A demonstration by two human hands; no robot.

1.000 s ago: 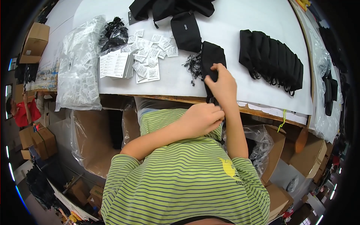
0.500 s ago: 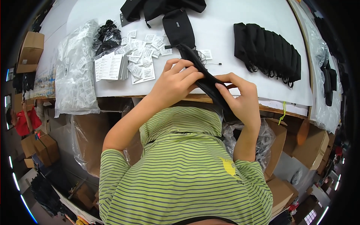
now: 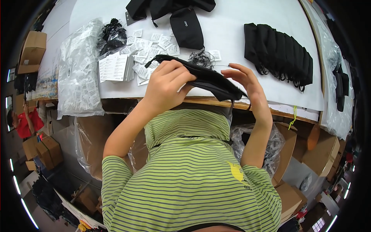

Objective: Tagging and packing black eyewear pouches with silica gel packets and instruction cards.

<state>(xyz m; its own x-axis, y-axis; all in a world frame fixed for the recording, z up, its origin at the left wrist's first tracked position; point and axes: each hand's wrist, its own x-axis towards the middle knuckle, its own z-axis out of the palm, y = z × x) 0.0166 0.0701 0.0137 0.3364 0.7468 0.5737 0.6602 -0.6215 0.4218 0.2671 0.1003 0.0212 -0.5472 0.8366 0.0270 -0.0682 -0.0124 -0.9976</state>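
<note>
A black fabric pouch (image 3: 210,80) with a cord at its end is held above the table's front edge. My left hand (image 3: 165,83) grips the pouch near its left part, fingers wrapped over the top edge. My right hand (image 3: 250,88) is beside the pouch's right end, its fingers stretched and apart; a loop of cord hangs near the wrist. Just beyond the held pouch lies a tangle of thin black strings (image 3: 201,58). A similar flat black pouch (image 3: 186,31) rests behind it.
Left of my hands are scattered small white tags (image 3: 156,45), a stack of printed white cards (image 3: 113,69), a clear bag of white packets (image 3: 79,73) and a bundle of black cords (image 3: 111,36). Several black pouches (image 3: 278,52) stand in an overlapping row on the right.
The held pouch has swung from steep to nearly level, its far end moving left. My left hand has shifted left with it. My right hand has opened and let go.
</note>
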